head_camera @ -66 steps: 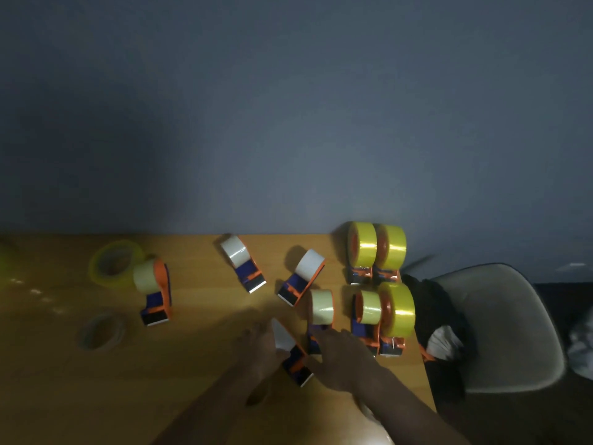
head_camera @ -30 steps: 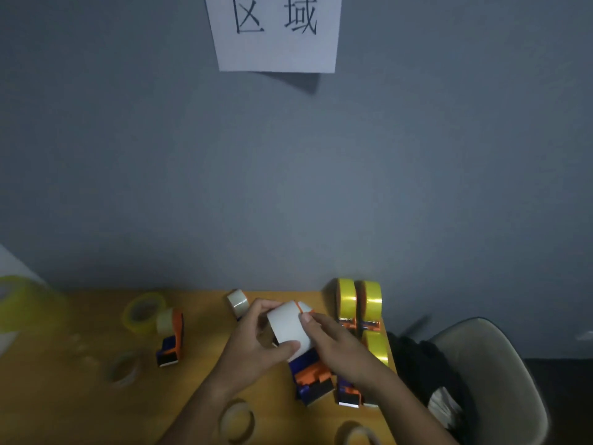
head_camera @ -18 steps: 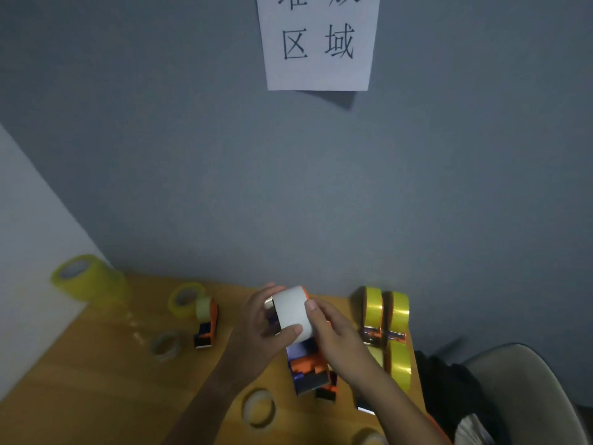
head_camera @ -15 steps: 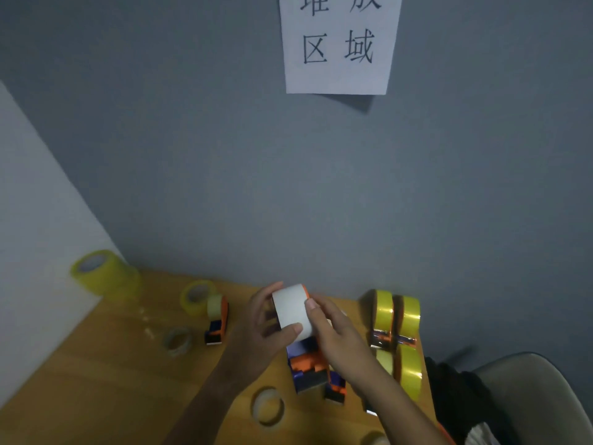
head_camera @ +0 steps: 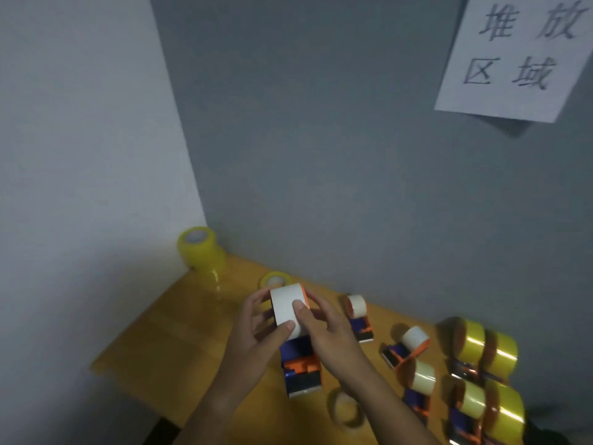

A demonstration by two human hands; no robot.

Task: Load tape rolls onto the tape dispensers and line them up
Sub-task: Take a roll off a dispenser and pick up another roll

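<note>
Centrally, wooden table [head_camera: 179, 342] set in wall corner. Held dispenser [head_camera: 300, 369] raised above table, white tape roll [head_camera: 286, 308] seated on it. Left hand [head_camera: 256, 335] curled round roll's left side; right hand [head_camera: 327, 332] clamped on right side, thumb pressed on roll face. Four yellow-loaded dispensers [head_camera: 484, 380] grouped right of held dispenser; loose roll [head_camera: 346, 409] lying just below-right.

One head-worn view looks forward and steeply down from close above the orange-brown wooden table [head_camera: 179, 342], tilted. It faces the grey wall corner [head_camera: 192, 194], with the white paper sign [head_camera: 513, 56] upper right.
</note>
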